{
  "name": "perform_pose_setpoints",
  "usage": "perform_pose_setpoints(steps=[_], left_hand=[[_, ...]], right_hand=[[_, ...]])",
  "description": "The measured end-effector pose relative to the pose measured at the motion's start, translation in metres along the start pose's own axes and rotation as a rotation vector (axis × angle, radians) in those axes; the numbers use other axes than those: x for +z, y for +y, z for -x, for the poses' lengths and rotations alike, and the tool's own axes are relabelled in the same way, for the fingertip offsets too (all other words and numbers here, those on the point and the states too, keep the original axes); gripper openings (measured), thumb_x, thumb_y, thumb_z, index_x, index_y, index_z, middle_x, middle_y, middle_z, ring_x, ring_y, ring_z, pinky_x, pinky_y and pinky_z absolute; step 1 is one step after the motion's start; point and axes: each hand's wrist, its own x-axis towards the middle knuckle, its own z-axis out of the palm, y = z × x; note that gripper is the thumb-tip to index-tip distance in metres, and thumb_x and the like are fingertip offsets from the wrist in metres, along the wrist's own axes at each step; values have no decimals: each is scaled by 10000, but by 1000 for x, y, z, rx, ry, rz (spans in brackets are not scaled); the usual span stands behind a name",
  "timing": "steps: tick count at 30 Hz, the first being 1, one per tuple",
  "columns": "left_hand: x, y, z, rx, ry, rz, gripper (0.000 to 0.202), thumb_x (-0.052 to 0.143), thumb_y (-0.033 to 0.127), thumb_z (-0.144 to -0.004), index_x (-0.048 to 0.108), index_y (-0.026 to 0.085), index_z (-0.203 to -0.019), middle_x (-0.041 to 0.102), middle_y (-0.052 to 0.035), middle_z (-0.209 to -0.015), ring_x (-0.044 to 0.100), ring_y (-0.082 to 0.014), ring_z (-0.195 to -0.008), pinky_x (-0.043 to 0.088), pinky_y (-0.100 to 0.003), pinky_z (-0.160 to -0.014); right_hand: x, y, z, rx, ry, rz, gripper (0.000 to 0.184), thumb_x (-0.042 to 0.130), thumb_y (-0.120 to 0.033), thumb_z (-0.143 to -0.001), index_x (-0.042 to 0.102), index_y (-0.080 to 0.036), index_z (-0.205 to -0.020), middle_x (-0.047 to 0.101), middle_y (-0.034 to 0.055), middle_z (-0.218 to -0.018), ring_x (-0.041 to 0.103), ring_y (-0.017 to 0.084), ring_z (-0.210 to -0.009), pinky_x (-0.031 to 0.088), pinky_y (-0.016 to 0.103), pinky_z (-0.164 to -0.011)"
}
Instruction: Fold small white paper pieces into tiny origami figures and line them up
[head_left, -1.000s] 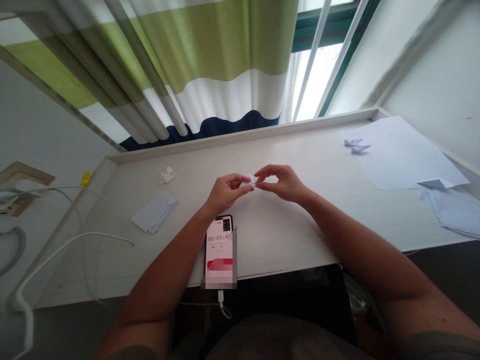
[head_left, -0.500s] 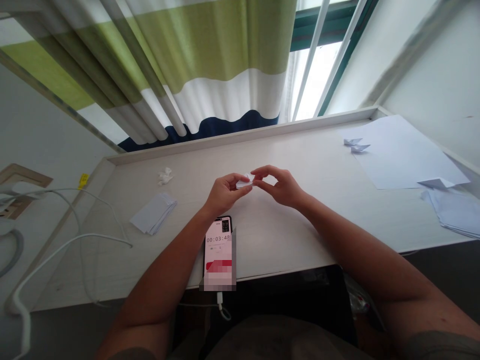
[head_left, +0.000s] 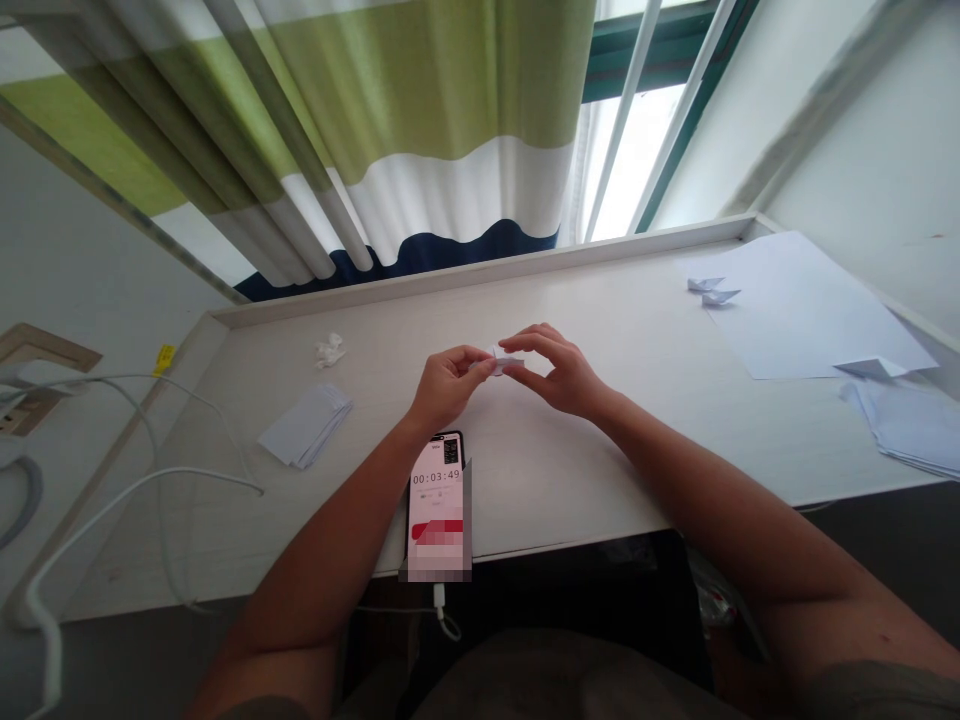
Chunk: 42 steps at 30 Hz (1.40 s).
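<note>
A small white folded paper (head_left: 507,362) is up between my hands over the middle of the desk, its pointed right end showing. My left hand (head_left: 445,385) pinches its left part between thumb and fingers, which cover that side. Around the right end curves my right hand (head_left: 556,368), its forefinger at the upper edge and its thumb at the lower edge. The exact contact of these fingertips is too small to see clearly. Two small folded paper pieces (head_left: 720,298) with pointed ends rest at the far right, by a large white sheet (head_left: 817,300).
A phone (head_left: 437,500) showing a timer lies at the front edge, with a cable plugged in. Paper slips (head_left: 306,427) and a crumpled white scrap (head_left: 330,350) lie left. More paper (head_left: 911,420) is stacked right. White cables (head_left: 187,472) cross the left side.
My right fingers have shifted on the folded paper and spread apart a little, and its pointed right end now shows between them. My left thumb has moved slightly left.
</note>
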Motion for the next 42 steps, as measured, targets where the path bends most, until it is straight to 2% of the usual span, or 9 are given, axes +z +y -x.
perform_pose_setpoints(steps=[5,8,11,13,15,19,28,38,42], left_hand=[[3,-2,1,17,28,1,301,868,462,-860,820,171,-915,811,-57,-836,738,-176,-773,577,-324,-759],[5,1,2,1,21,39,358,891,488,-851,790,165,-967,836,-72,-875,799,-213,-832,588,-334,-783],[5,2,2,-39,15,91,514,914,521,-834,725,163,-1151,848,-72,-861,838,-255,-871,598,-345,-798],[5,3,1,-59,-3,101,618,918,545,-829,677,160,-1248,848,-68,-839,847,-269,-878,604,-353,-806],[4,3,1,-73,-31,100,643,908,569,-836,664,153,-1262,853,-81,-861,851,-277,-883,611,-360,-811],[2,3,0,-98,-61,73,596,874,612,-858,686,152,-1187,863,-115,-967,855,-280,-885,617,-361,-800],[-1,4,1,-113,-34,3,472,952,510,-777,780,156,-1038,856,-94,-903,825,-249,-813,583,-339,-738],[-6,4,0,-207,-101,86,431,998,431,-719,809,142,-977,857,-108,-902,815,-230,-811,593,-337,-758],[-7,1,0,-210,-122,84,468,1002,448,-714,798,138,-999,858,-113,-907,812,-228,-799,590,-336,-746]], right_hand=[[3,4,0,218,-9,-210,247,783,-495,-978,821,-278,-1090,774,88,-1151,729,271,-1090,620,484,-967],[6,5,-1,386,-55,-420,350,811,-584,-924,831,-242,-996,804,83,-1061,761,258,-999,637,464,-926],[7,2,-3,465,-32,-497,402,850,-602,-873,822,-205,-928,820,74,-922,756,239,-873,629,428,-844],[8,0,-4,490,16,-500,390,889,-576,-832,810,-198,-889,817,68,-892,745,228,-842,620,407,-810],[8,-1,-4,518,53,-500,371,916,-543,-799,797,-197,-861,811,62,-874,735,219,-818,614,393,-786],[11,0,-3,555,82,-485,354,927,-518,-774,788,-197,-833,799,57,-834,714,207,-764,604,381,-746],[12,2,-4,582,95,-629,440,996,-419,-674,718,-207,-942,767,7,-779,723,178,-720,597,328,-686],[8,2,-3,590,-27,-643,420,983,-383,-721,742,-189,-1005,748,-1,-751,709,162,-686,574,308,-659],[10,3,-1,629,-92,-689,429,977,-456,-742,773,-173,-992,792,38,-824,747,178,-754,608,332,-722]])
